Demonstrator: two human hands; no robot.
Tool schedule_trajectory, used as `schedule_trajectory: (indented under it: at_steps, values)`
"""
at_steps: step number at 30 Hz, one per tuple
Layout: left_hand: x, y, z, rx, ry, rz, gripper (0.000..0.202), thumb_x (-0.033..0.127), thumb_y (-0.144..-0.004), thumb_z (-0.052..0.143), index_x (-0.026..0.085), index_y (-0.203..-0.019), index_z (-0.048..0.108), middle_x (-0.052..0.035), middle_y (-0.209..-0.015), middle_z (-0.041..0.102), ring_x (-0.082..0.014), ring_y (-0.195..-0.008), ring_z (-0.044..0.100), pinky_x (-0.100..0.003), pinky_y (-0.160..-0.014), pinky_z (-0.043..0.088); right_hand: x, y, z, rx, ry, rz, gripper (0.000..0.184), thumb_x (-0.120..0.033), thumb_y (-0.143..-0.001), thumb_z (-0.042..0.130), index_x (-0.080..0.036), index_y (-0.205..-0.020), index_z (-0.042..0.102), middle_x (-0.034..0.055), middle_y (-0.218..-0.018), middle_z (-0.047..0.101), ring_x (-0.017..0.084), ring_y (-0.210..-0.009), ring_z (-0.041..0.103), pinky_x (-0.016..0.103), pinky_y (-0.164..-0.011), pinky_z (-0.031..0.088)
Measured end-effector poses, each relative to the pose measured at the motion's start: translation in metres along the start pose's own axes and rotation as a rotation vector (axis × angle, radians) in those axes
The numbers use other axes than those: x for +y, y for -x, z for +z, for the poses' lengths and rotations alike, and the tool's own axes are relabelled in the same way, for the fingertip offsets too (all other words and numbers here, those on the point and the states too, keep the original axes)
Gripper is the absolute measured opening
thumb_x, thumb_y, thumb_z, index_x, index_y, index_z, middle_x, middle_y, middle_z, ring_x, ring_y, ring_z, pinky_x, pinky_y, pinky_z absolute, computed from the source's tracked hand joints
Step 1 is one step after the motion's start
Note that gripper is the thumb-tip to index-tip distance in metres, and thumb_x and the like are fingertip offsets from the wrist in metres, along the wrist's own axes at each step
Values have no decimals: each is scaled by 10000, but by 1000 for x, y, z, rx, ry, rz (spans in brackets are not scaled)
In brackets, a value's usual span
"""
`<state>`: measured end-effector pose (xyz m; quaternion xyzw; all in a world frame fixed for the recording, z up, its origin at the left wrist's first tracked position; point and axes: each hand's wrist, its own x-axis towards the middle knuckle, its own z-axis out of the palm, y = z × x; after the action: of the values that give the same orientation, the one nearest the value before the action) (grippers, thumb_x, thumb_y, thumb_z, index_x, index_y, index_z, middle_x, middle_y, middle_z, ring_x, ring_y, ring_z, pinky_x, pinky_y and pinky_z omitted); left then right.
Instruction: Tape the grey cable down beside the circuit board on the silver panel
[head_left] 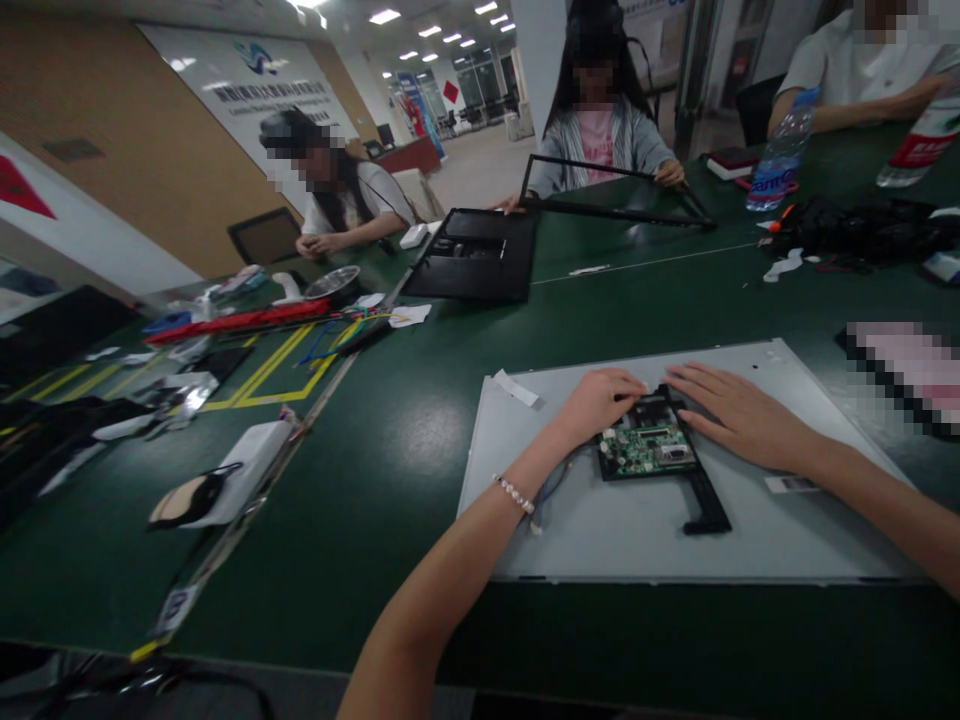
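Note:
A grey flat panel (555,545) lies on the green table. On the panel sits a green circuit board (649,450), mounted in a black plastic bracket (709,500) with a hooked arm toward me. My left hand (604,405) is at the bracket's far left corner, fingertips pinched together; what they hold there is too small to make out. Fingers stretched out, my right hand (731,415) lies over the panel along the bracket's right side, its fingertips by the far end. A thin cable (555,485) with a small plug trails from the board's left side, partly behind my left wrist.
Across the table a person holds a black rectangular frame (615,212) beside a black back cover (476,260). A second person sits at the far left. A pixelated phone-like object (907,375), a water bottle (784,150) and dark clutter (862,230) are at the right.

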<state>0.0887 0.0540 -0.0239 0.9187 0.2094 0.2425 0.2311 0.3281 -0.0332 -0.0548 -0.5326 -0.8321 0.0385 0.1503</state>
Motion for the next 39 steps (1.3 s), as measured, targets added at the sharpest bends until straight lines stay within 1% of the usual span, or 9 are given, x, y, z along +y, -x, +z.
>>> schedule_trajectory:
  at_steps: [14,20,23,25,27,32,34,36,39]
  values:
    - [6,-2,-2,-19,13,-57,168,120,-890,574,153,-937,732,-64,-999,738,-154,-956,673,-300,-915,509,0,0,-1,2,-31,-3,602,-546,-952,375,-277,-1489,354,37,-1533,402,268,-1413,334,501,-1144,321]
    - [7,-2,-2,-5,22,-68,168,155,-915,553,139,-935,718,-70,-971,743,-156,-926,677,-298,-894,508,-1,1,-2,-6,-7,-4,603,-541,-962,353,-262,-1497,334,52,-1531,403,258,-1417,328,502,-1139,326]
    - [7,-4,-8,27,13,-79,181,182,-920,546,144,-918,723,-71,-968,742,-157,-920,675,-294,-890,505,-1,1,-3,1,-23,-2,598,-540,-959,358,-271,-1493,339,46,-1527,411,265,-1415,331,514,-1138,327]
    - [9,-6,-19,68,-5,-110,189,192,-916,546,150,-899,730,-67,-962,742,-158,-914,674,-287,-883,504,-1,2,-4,0,-31,1,597,-533,-961,353,-261,-1493,342,51,-1525,413,268,-1415,332,514,-1141,324]
    - [9,-8,-35,107,-43,-170,195,193,-907,545,155,-890,735,-58,-948,744,-160,-891,673,-282,-860,506,-1,2,-4,-2,-36,3,592,-519,-968,339,-251,-1496,334,56,-1529,406,263,-1418,326,508,-1145,321]
    - [-1,1,-92,144,-276,-450,212,206,-886,530,169,-945,729,-56,-948,735,-184,-877,660,-285,-838,497,1,4,-3,14,-60,0,598,-513,-965,343,-262,-1507,311,51,-1535,396,269,-1416,330,514,-1145,328]
    - [-12,12,-113,125,-415,-607,258,242,-875,548,159,-1075,688,-87,-1040,707,-204,-957,645,-287,-869,482,0,4,-3,20,-67,12,602,-512,-961,349,-251,-1503,320,59,-1533,398,274,-1414,335,511,-1148,328]
    - [-22,24,-128,58,-527,-792,410,304,-853,580,132,-1225,601,-138,-1161,646,-233,-1042,621,-294,-888,469,-1,4,-4,21,-73,29,603,-512,-960,349,-234,-1496,330,71,-1528,404,274,-1412,338,507,-1153,323]
    - [-36,41,-141,-89,-562,-985,541,399,-817,603,120,-1278,549,-190,-1266,573,-258,-1067,615,-288,-857,469,-4,4,-6,17,-81,50,605,-518,-960,346,-219,-1486,339,88,-1515,421,277,-1403,354,511,-1153,327]
